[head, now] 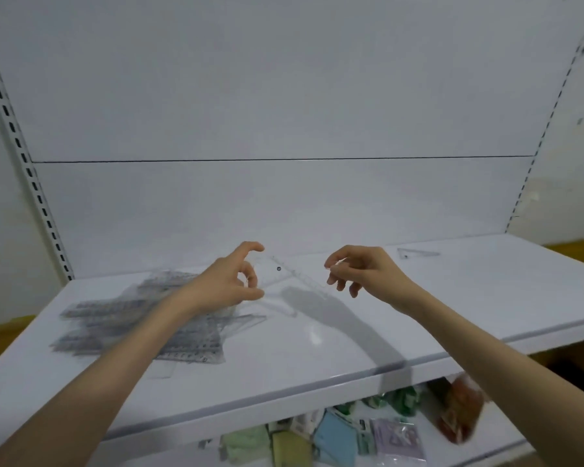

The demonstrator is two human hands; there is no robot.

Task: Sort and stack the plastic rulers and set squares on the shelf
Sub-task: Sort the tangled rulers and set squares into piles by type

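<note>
Above the shelf, between the hands | left hand and right hand each pinch an end of a clear set square, edges faint | under left forearm: blurred ruler pile | beyond right hand: lone set square | below: lower shelf holds coloured packets, partly cut off

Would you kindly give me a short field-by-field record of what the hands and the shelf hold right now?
held item: clear set square, in the air between both hands
left hand: holds its left edge between thumb and fingers
right hand: pinches its right end
pile: clear rulers, left of shelf, blurred
lone set square: flat, far right
shelf: white
below: coloured packets
</note>
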